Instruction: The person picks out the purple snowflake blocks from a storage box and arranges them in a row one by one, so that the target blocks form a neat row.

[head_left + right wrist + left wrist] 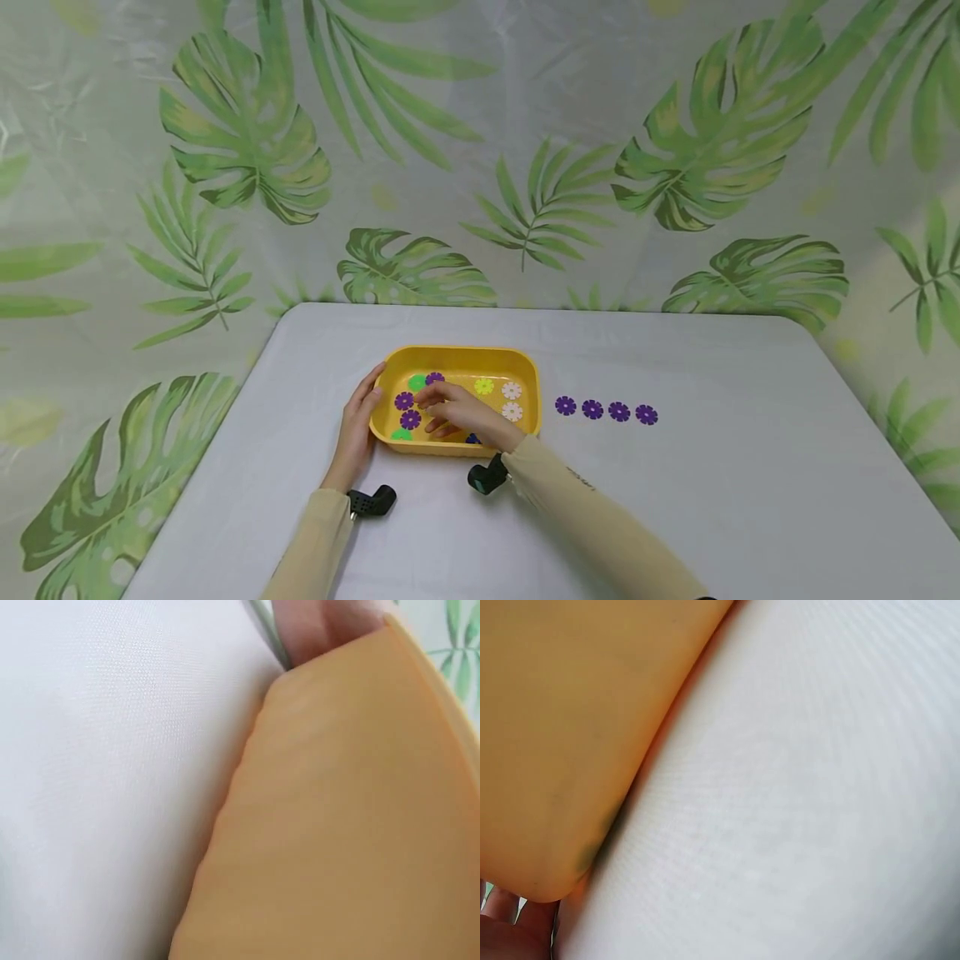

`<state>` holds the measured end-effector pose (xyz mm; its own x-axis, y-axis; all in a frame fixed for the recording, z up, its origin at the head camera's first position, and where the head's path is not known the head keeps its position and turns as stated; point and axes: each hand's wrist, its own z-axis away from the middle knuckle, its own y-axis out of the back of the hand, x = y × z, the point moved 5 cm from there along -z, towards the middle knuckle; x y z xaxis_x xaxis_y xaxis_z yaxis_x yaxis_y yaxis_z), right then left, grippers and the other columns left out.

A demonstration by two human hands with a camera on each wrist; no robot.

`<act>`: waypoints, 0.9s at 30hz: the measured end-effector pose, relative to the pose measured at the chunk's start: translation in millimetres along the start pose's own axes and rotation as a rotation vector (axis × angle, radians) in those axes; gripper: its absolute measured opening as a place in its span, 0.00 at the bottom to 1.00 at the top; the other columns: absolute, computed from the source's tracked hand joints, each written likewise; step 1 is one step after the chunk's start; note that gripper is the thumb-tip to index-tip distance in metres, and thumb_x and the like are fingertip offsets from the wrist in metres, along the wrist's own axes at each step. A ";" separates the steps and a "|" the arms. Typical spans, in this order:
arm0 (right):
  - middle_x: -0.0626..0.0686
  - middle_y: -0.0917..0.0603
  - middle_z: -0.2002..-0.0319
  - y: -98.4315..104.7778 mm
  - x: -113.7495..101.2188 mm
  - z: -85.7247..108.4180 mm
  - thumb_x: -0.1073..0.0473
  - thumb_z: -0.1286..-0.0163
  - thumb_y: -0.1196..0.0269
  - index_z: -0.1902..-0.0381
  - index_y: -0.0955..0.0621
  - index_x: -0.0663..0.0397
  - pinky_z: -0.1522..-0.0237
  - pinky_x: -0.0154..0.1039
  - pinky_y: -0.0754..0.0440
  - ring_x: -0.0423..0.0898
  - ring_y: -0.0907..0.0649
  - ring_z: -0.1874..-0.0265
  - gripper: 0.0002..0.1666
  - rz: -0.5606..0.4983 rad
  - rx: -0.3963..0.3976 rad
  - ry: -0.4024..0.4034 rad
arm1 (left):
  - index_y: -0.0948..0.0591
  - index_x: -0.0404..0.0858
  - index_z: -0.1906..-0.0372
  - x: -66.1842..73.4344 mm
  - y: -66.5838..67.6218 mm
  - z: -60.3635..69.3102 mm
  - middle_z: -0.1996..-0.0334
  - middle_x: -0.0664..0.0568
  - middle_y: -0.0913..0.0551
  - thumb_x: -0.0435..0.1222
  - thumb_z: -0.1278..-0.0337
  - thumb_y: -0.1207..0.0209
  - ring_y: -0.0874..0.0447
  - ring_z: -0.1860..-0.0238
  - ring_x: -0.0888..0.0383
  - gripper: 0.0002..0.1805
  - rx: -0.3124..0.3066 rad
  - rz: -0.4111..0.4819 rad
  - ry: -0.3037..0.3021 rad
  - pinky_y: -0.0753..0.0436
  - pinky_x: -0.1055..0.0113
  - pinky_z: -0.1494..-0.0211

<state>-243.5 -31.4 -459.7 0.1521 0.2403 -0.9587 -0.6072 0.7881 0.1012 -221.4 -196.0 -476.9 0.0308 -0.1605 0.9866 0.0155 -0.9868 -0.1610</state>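
Observation:
A yellow plastic tray (465,450) holds several small flower-shaped discs: purple discs (410,419), green discs (417,382), a yellow-green disc (483,386), white discs (512,390) and a dark blue disc (472,438) partly covered by the right wrist. At the tray's left end, my left hand (358,427) grips the wall, its thumb at the rim. My right hand (465,410) reaches over the near rim into the tray, fingers loosely bent near the purple discs. Nothing shows between those fingers. Both wrist views mostly show the tray's outer wall (555,735).
Right of the tray, several purple discs (592,409) lie in a row on the white table (712,500). A leaf-patterned curtain (540,100) hangs behind the table. Each wrist carries a small black camera (372,501).

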 end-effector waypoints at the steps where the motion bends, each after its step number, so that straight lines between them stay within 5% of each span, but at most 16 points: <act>1: 0.62 0.23 0.48 -4.1 -0.1 -2.9 0.65 0.27 0.50 0.43 0.26 0.66 0.60 0.42 0.16 0.51 0.18 0.64 0.17 0.009 -0.003 -0.005 | 0.39 0.39 0.27 -0.1 0.4 -0.2 0.27 0.51 0.44 0.36 0.25 0.59 0.49 0.28 0.55 0.25 0.001 0.002 -0.001 0.44 0.58 0.28; 9: 0.58 0.26 0.46 -22.3 2.3 -19.6 0.72 0.34 0.50 0.43 0.27 0.65 0.56 0.42 0.17 0.51 0.20 0.63 0.20 0.035 -0.028 -0.023 | 0.40 0.38 0.27 0.7 1.0 0.3 0.27 0.50 0.45 0.36 0.24 0.60 0.52 0.27 0.56 0.25 0.001 -0.015 -0.006 0.46 0.58 0.27; 17: 0.59 0.24 0.53 -14.9 5.4 -20.3 0.75 0.35 0.52 0.48 0.27 0.69 0.59 0.42 0.17 0.52 0.20 0.65 0.18 0.096 0.023 -0.050 | 0.37 0.44 0.28 -11.5 5.6 -4.8 0.28 0.54 0.43 0.38 0.24 0.59 0.50 0.28 0.57 0.24 0.004 -0.016 -0.007 0.43 0.62 0.28; 27: 0.59 0.25 0.51 -12.7 5.5 -17.3 0.78 0.38 0.52 0.47 0.25 0.67 0.62 0.38 0.19 0.49 0.21 0.67 0.22 0.157 0.015 0.008 | 0.40 0.39 0.27 -0.9 0.5 -0.2 0.27 0.50 0.46 0.36 0.24 0.60 0.51 0.27 0.53 0.25 -0.011 -0.013 0.008 0.45 0.56 0.27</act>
<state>-248.4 -49.9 -470.8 0.0502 0.3571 -0.9327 -0.6111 0.7497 0.2541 -221.6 -196.3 -477.8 0.0230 -0.1474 0.9888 0.0052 -0.9890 -0.1476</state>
